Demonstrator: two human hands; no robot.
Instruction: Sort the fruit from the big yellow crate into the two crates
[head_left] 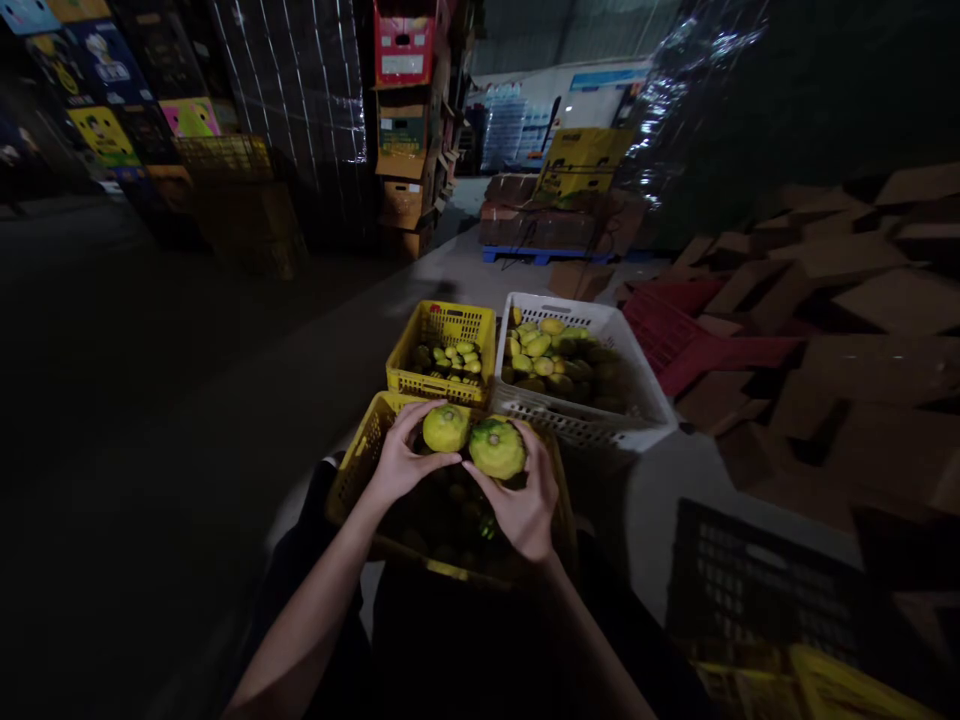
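closest to me, my two forearms reach forward over a yellow crate (352, 470) that sits right in front of my lap. my left hand (401, 455) has its grip wrapped around a yellow-green fruit (445, 428), fingers curled over the top and thumb under its near edge. my right hand (525, 500) has its grip clamped on a second fruit (496, 448), greener on top, with the thumb pressing from the left and the fingers cupping the right side. the two fruits are held just beside each other, almost touching, above the open top of that near crate. the crate below them holds more fruit, but it is too dark to make out how many.

just beyond, a smaller yellow basket (441, 350) holds a shallow layer of small green and yellow fruit. touching it on the right is a white crate (592, 425), larger, filled with mixed green and yellow fruit.

to my right, a dark crate (750, 580) stands on the floor, and past it lies a red crate (675, 335) tipped against a heap of flattened cardboard boxes (847, 300).

furthest off, stacked cartons (405, 130) rise in a column, a blue pallet (555, 255) carries brown boxes, and a yellow wire bin (225, 155) stands at the left in the gloom.
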